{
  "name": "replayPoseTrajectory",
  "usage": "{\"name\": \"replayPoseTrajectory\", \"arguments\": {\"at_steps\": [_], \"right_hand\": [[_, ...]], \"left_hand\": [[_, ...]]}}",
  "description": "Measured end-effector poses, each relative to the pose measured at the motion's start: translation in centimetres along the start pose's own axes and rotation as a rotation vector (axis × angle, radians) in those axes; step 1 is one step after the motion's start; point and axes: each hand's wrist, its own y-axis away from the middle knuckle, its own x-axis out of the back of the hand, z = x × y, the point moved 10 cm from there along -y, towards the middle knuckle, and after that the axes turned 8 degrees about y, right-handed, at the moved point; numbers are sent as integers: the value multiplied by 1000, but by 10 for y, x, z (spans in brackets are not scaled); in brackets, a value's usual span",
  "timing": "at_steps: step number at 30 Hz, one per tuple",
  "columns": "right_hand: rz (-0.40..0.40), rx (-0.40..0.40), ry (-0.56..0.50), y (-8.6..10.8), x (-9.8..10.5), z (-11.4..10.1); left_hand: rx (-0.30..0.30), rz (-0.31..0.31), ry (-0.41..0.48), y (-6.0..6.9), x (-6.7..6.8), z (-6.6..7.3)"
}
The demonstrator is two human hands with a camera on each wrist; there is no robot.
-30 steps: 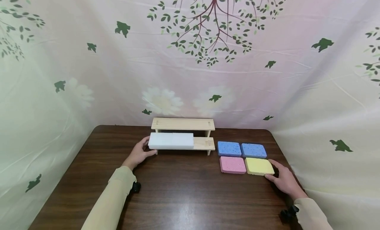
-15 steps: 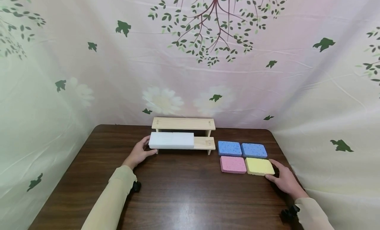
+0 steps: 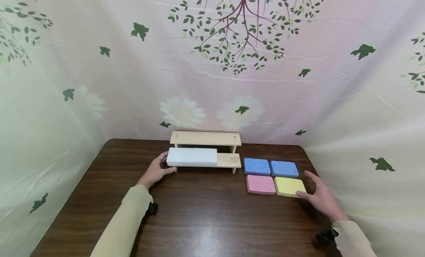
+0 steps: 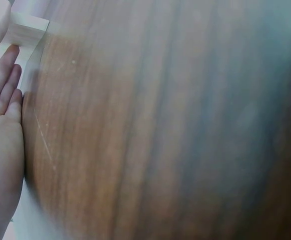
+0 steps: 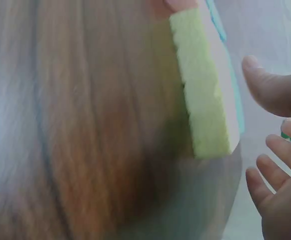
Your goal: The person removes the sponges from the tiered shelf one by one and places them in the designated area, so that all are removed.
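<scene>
Two white sponge blocks (image 3: 191,157) lie end to end on the lower step of a small wooden two-tier stand (image 3: 228,160). At their left end is my left hand (image 3: 155,171), thumb at the front corner and fingers fairly straight; the left wrist view shows its fingertips by pale wood. My right hand (image 3: 321,196) is spread at the right side of a yellow sponge (image 3: 288,187), thumb over its near right corner in the head view. The right wrist view shows a gap between thumb and sponge. Contact of the left fingers is partly hidden.
A pink sponge (image 3: 260,184) lies left of the yellow one. Behind them are two blue sponges (image 3: 256,166), side by side. The stand's upper step (image 3: 206,138) is near the back of the brown table (image 3: 206,216). Printed cloth (image 3: 132,91) surrounds the table.
My right hand has let go of the yellow sponge and moved slightly right, its fingers spreading wider. My left hand and the white blocks have stayed in place.
</scene>
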Motion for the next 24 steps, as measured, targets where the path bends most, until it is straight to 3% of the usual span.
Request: {"name": "replayPoseTrajectory", "arguments": {"at_steps": [9,15,24], "right_hand": [[67,39,-69,-12,10,-49],[16,73,-97,-23,-1,-87],[-10,193,-116,-43,-24,-153]], "left_hand": [[-6,0,-14,-1,0,0],[-15,1,-29,-1,1,-3],[-15,2,-21,-3,1,-3]]}}
